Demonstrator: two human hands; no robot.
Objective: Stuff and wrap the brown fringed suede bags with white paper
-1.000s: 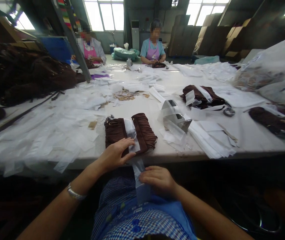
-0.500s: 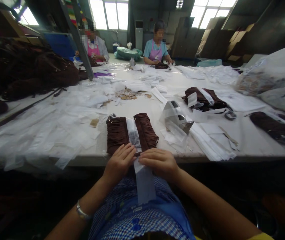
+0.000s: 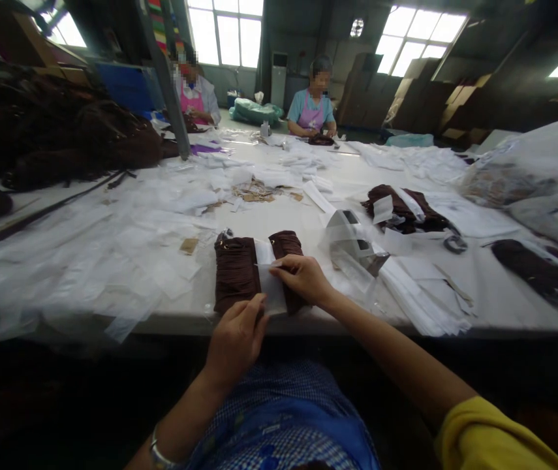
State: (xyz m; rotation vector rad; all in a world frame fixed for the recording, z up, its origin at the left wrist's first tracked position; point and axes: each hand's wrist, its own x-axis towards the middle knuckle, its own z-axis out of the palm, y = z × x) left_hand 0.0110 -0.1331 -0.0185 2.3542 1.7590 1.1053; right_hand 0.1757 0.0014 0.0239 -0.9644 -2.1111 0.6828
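Observation:
A dark brown fringed bag [image 3: 236,277] lies near the table's front edge, with a white paper strip [image 3: 273,297] folded over its middle. My right hand [image 3: 301,277] pinches the strip's end on top of the bag. Low at the bag's near edge is my left hand [image 3: 237,334], its fingers curled together beside the strip; what they hold, if anything, is hidden. Just right of the bag stands a grey tape dispenser [image 3: 350,232], partly behind clear plastic.
Clear plastic sleeves [image 3: 112,261] cover the table's left. White strips [image 3: 420,294] lie at right, near another wrapped brown bag [image 3: 403,209]. A dark brown heap [image 3: 77,130] is at far left. Two co-workers [image 3: 312,111] work across the table.
The strip's loose end, which hung down over my lap, is now folded up onto the bag. My right hand has moved up with it; my left fingers have curled.

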